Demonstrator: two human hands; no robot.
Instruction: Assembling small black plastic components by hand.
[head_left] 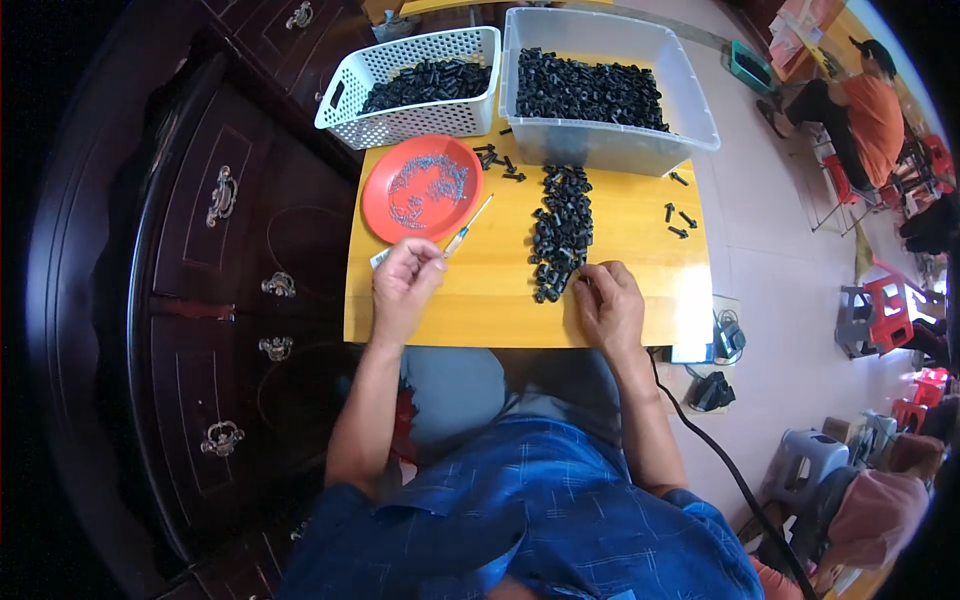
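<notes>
My left hand (406, 285) is closed in a pinch over the yellow table (480, 315), just below a red plate (378, 203) of small silvery screws (445, 180). What its fingertips hold is too small to make out. Beside its thumb is the handle end of a slim screwdriver (467, 227) with a light blue handle, slanting away to the right. My right hand (610, 305) has its fingers curled at the near right edge of a long heap of small black plastic parts (562, 225); a dark piece seems to sit between thumb and forefinger.
At the back stand a white perforated basket (400, 130) and a clear plastic bin (610, 140), both holding black parts. Loose black pieces (678, 232) lie to the right. Dark wooden drawers (220, 300) flank the left; a black cable (715, 445) runs at right. Other people sit farther right.
</notes>
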